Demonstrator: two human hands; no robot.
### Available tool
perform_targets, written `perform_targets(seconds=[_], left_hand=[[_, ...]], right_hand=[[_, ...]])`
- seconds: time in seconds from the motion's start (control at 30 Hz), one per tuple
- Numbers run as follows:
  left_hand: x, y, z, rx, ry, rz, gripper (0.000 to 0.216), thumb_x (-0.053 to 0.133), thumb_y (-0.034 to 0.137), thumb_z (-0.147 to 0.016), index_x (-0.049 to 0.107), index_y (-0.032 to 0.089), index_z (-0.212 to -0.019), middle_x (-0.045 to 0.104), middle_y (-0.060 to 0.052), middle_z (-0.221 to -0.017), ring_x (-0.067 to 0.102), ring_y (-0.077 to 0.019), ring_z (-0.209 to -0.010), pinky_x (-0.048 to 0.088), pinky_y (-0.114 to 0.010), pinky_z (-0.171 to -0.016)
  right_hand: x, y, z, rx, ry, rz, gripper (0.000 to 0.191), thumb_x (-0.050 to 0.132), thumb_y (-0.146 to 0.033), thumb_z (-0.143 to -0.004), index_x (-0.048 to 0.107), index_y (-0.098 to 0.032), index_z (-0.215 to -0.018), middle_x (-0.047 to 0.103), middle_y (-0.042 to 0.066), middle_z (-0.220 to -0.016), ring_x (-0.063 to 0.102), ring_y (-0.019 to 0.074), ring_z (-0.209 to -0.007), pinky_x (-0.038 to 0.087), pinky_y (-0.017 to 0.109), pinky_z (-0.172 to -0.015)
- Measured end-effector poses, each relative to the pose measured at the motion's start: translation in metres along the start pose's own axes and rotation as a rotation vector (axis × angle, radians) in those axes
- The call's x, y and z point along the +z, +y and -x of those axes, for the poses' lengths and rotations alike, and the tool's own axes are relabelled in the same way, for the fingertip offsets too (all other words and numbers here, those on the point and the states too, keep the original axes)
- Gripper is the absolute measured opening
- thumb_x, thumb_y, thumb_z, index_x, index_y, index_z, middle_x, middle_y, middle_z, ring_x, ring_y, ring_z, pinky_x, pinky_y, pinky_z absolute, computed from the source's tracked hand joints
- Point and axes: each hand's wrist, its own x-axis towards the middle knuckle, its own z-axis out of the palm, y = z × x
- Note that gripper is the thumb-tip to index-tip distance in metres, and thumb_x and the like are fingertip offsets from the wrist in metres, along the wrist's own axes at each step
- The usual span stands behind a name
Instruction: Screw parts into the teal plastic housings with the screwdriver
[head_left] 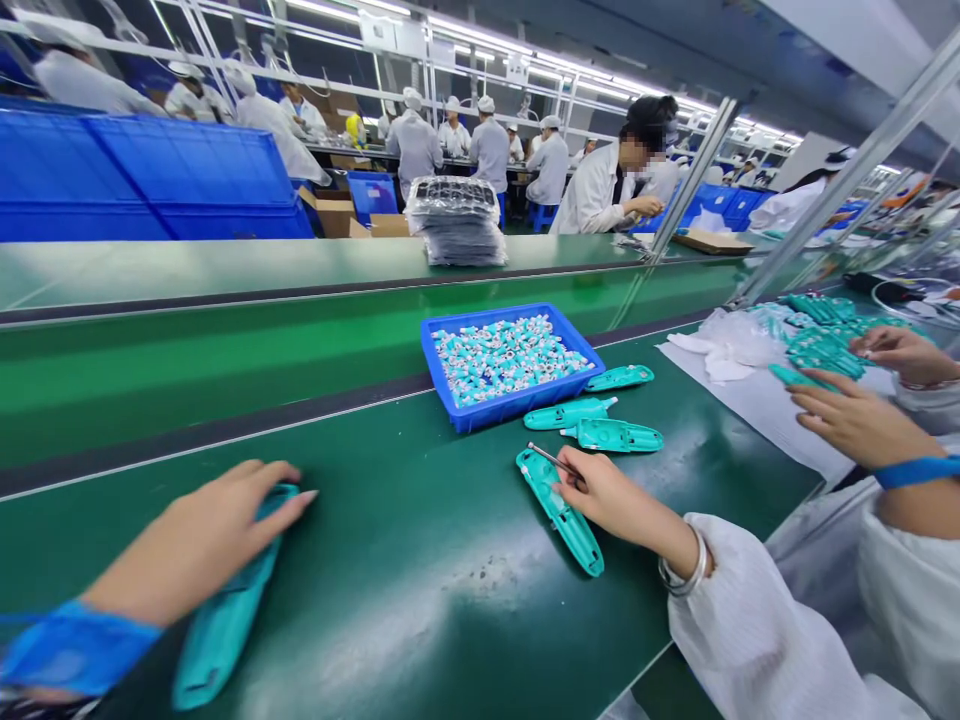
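Observation:
At the left, my left hand, with a blue wrist strap, grips the upper end of a long teal plastic housing. The thumb lies across it; the other fingertips are partly hidden, and the hand is slightly blurred. Near the centre, my right hand, in a white sleeve with a metal bangle, pinches a thin metal rod. The rod points over the upper end of another teal housing half, lying inner side up under the fingers. Several more housing halves lie just behind.
A blue tray of small teal-and-white parts stands behind the housings. Right, a co-worker's hands hold a teal piece near a pile of teal parts. Beyond the green strip are stacked bagged trays, blue crates and metal posts.

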Motion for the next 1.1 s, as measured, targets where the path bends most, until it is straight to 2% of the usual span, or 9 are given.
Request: perform_targets(seconds=[0.1,0.17,0.3,0.4,0.53,0.67,0.87,0.97,1.1], left_hand=[[0.016,0.073,-0.007,0.129,-0.140,-0.114,0.038,0.030,0.046,-0.084,0.054,0.021,-0.101,0.057,-0.006,-0.106,0.059,-0.0234,-0.087,0.043,-0.036,-0.082],[0.023,0.113,-0.010,0.201,-0.166,-0.142,0.038,0.028,0.042,-0.087,0.054,0.019,-0.104,0.056,-0.008,-0.107,0.060,-0.0230,-0.087,0.044,-0.034,-0.079],[0.032,0.158,-0.015,0.267,-0.123,-0.235,0.036,0.029,0.038,-0.090,0.052,0.017,-0.108,0.056,-0.009,-0.107,0.061,-0.0233,-0.083,0.045,-0.032,-0.069],[0.029,0.173,-0.016,0.272,-0.048,-0.304,0.039,0.028,0.040,-0.091,0.051,0.015,-0.110,0.059,-0.011,-0.104,0.061,-0.0260,-0.085,0.044,-0.031,-0.062],[0.005,0.188,-0.026,0.233,0.030,-0.270,0.038,0.027,0.042,-0.091,0.055,0.016,-0.096,0.064,-0.008,-0.081,0.061,-0.0263,-0.076,0.040,-0.031,-0.059],[-0.012,0.202,-0.067,0.316,0.118,-0.074,0.028,0.036,0.031,-0.087,0.059,0.017,-0.082,0.065,-0.005,-0.081,0.060,-0.0201,-0.076,0.040,-0.028,-0.065],[0.009,0.215,-0.143,0.462,-0.095,0.054,0.020,0.052,0.021,-0.077,0.064,0.014,-0.091,0.066,-0.007,-0.094,0.059,-0.0163,-0.084,0.043,-0.024,-0.074],[0.022,0.222,-0.157,0.436,-0.123,0.038,0.022,0.060,0.020,-0.071,0.065,0.011,-0.090,0.067,-0.008,-0.086,0.060,-0.0169,-0.076,0.044,-0.024,-0.068],[0.022,0.225,-0.159,0.417,-0.114,0.056,0.017,0.060,0.019,-0.070,0.065,0.011,-0.084,0.066,-0.006,-0.075,0.059,-0.0160,-0.068,0.043,-0.024,-0.064]], right_hand=[[0.000,0.001,0.004,0.011,0.007,-0.028,0.019,0.046,-0.017,-0.080,0.032,-0.020,-0.069,0.043,-0.004,-0.064,0.041,0.0101,-0.056,0.031,0.024,-0.054],[-0.001,0.003,0.006,0.020,0.019,-0.039,0.018,0.046,-0.017,-0.081,0.033,-0.020,-0.069,0.043,-0.003,-0.064,0.041,0.0103,-0.057,0.031,0.024,-0.054],[-0.007,0.008,0.007,0.039,0.042,-0.055,0.016,0.046,-0.016,-0.080,0.035,-0.020,-0.070,0.043,-0.003,-0.064,0.040,0.0110,-0.057,0.030,0.025,-0.055],[-0.011,0.011,0.006,0.053,0.044,-0.074,0.017,0.047,-0.015,-0.079,0.034,-0.020,-0.069,0.043,-0.003,-0.065,0.040,0.0112,-0.058,0.030,0.025,-0.056],[-0.011,0.017,0.004,0.088,0.037,-0.110,0.013,0.044,-0.014,-0.078,0.035,-0.020,-0.072,0.040,-0.004,-0.065,0.037,0.0111,-0.055,0.028,0.026,-0.055],[-0.009,0.023,0.004,0.086,0.023,-0.187,0.010,0.041,-0.014,-0.078,0.035,-0.020,-0.073,0.040,-0.003,-0.068,0.037,0.0114,-0.057,0.029,0.026,-0.057],[-0.011,0.028,0.005,0.066,0.048,-0.355,0.010,0.042,-0.015,-0.078,0.035,-0.020,-0.073,0.041,-0.002,-0.072,0.039,0.0123,-0.065,0.032,0.027,-0.062],[-0.011,0.027,0.006,0.071,0.063,-0.456,0.011,0.043,-0.016,-0.077,0.035,-0.020,-0.071,0.039,-0.003,-0.070,0.039,0.0117,-0.065,0.032,0.026,-0.062],[-0.012,0.022,0.006,0.106,0.021,-0.636,0.014,0.043,-0.023,-0.079,0.030,-0.022,-0.074,0.029,-0.007,-0.059,0.030,0.0081,-0.049,0.027,0.022,-0.047]])
